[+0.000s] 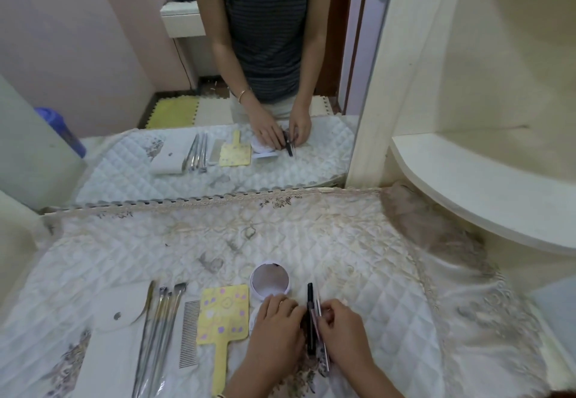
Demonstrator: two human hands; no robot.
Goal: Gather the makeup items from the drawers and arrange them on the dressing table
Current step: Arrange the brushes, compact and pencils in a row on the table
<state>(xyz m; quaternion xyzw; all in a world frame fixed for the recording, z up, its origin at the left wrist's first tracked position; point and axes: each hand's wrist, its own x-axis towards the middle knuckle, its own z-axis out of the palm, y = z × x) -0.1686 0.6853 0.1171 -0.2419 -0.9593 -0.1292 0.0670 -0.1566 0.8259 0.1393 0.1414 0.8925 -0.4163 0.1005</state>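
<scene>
Head camera, looking down on the dressing table (358, 241) with its quilted white cover. The yellow hand mirror (224, 313) lies flat with its handle pointing back at the person, so let's take everything from there.

Just right of it and a little farther back sits an open round compact (270, 279), its lid up. Right again is the black makeup pen (310, 299). Its long axis runs straight away from the person toward the wall mirror (93, 54), far end clear of the hands and near end hidden under them. Touching its right side are the slim pink-silver pencils (324, 351), on almost the same line, with their near ends slanting a touch rightward.

The left hand (277, 326) is just right of the hand mirror's handle, fingers together and fairly straight, tips touching the pen's left flank. The right hand (343, 332) comes in from the other side, fingers curled and pinching the slim pencils mid-length.

Left of the hand mirror, a metal comb (189, 332) lies just beside it. Next come the makeup brushes (162, 319), heads away from the person, then a white snap pouch (121, 313) — all lying roughly parallel.

The wall mirror's reflection shows the same pair of hands meeting over the pen.
</scene>
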